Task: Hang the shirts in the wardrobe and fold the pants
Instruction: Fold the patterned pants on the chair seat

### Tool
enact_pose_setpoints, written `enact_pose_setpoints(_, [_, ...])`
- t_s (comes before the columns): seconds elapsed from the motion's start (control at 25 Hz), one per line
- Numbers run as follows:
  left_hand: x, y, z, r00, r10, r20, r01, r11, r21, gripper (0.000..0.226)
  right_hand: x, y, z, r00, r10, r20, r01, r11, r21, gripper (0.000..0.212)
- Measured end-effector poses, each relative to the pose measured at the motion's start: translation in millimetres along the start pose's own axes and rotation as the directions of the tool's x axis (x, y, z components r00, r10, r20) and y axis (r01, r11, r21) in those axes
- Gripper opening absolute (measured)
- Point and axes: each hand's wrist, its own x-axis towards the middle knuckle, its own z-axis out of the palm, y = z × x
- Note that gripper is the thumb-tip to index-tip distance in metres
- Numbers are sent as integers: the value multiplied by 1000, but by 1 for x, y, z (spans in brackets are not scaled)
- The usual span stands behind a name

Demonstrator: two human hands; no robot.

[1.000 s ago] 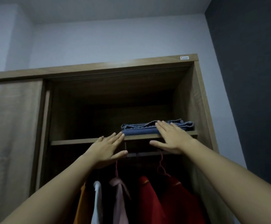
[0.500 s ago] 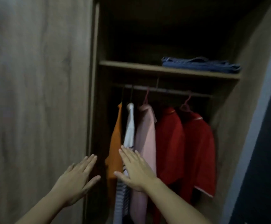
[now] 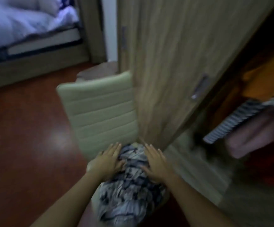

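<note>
A grey-and-white garment (image 3: 129, 189) with a dark pattern lies bunched on the seat of a cream chair (image 3: 100, 110). My left hand (image 3: 107, 160) rests flat on the garment's left side, fingers straight. On its right side lies my right hand (image 3: 156, 163), fingers spread and straight. The wooden wardrobe door (image 3: 173, 63) stands just behind the chair. In the open wardrobe at the right hang an orange shirt (image 3: 262, 79), a striped shirt (image 3: 240, 120) and a pink shirt (image 3: 254, 136). The view is blurred.
A bed (image 3: 23, 27) with pale bedding stands at the upper left on a wooden frame. Dark red-brown floor (image 3: 26, 145) spreads to the left of the chair. A metal handle (image 3: 200, 86) sits on the wardrobe door.
My view swung down from the top shelf and the hanging shirts to the chair. Both hands dropped from the shelf with folded jeans and now lie on the patterned garment.
</note>
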Motion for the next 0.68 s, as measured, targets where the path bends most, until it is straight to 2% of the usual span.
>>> enact_pose_setpoints(0.08, [-7, -21, 44, 995, -80, 59, 82, 996, -36, 71, 11, -6, 49, 992, -98, 77, 101, 994, -36, 117])
enact_pose_setpoints(0.16, [-12, -34, 93, 983, -115, 141, 123, 991, -50, 68, 13, -6, 88, 970, -142, 197, 152, 988, -33, 120])
enact_pose_setpoints(0.28, [-11, -42, 155, 971, -90, 223, 107, 992, -62, 64, 14, 0, 156, 958, -124, 258, 136, 990, -29, 109])
enact_pose_setpoints(0.36, [-9, -46, 197, 967, -35, 252, 52, 997, -60, 57, 14, 5, 200, 957, -124, 264, 135, 991, -24, 80])
enact_pose_setpoints(0.4, [-8, -47, 218, 962, -9, 273, 26, 998, -59, 54, 15, 6, 219, 944, -126, 304, 136, 991, -12, 66])
enact_pose_setpoints(0.44, [-9, -48, 239, 953, 3, 302, 15, 998, -58, 51, 15, 5, 237, 922, -121, 368, 127, 992, 6, 60])
enact_pose_setpoints(0.56, [-19, -51, 286, 920, -27, 390, 49, 998, -47, 51, 15, -2, 274, 876, -38, 482, 58, 998, -27, 65])
enact_pose_setpoints(0.68, [-26, -57, 302, 919, -32, 392, 50, 998, -36, 56, 20, 4, 295, 890, 26, 455, -2, 999, -54, 69])
